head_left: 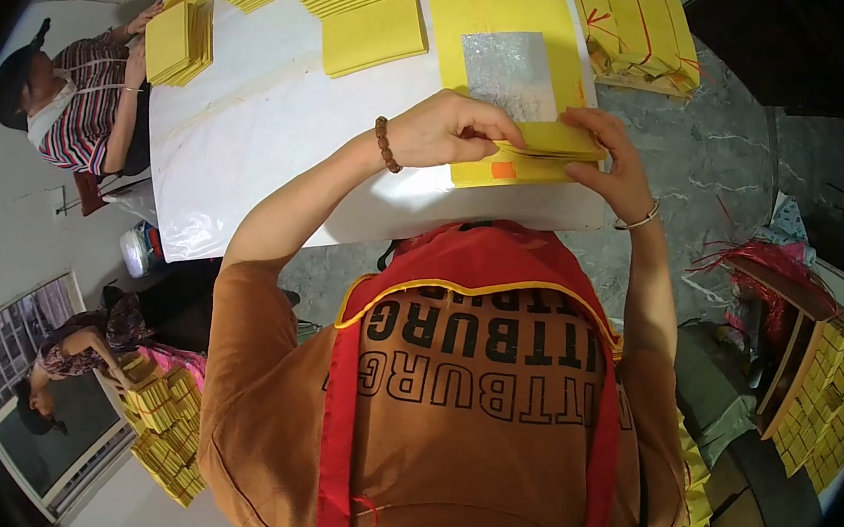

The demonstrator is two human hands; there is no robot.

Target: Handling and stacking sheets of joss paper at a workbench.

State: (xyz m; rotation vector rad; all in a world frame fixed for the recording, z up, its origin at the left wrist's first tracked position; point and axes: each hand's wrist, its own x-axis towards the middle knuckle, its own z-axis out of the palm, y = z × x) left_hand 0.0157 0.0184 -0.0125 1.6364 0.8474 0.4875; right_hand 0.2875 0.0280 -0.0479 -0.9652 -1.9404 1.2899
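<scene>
Presently, the person at the near edge of the white counter is folding a thin yellow paper sheet, held flat just above a larger yellow sheet bearing a silver foil square. By my judgement the fold is mid-crease; the next move calls for pressing the edge down evenly without tearing the sheet. The left hand has its fingers pinched closed on the sheet's left edge. The right hand grips the right edge, its fingers curled over the top. Stacks of yellow paper lie at the far side. Another person sits at far left, handling a similar stack.
</scene>
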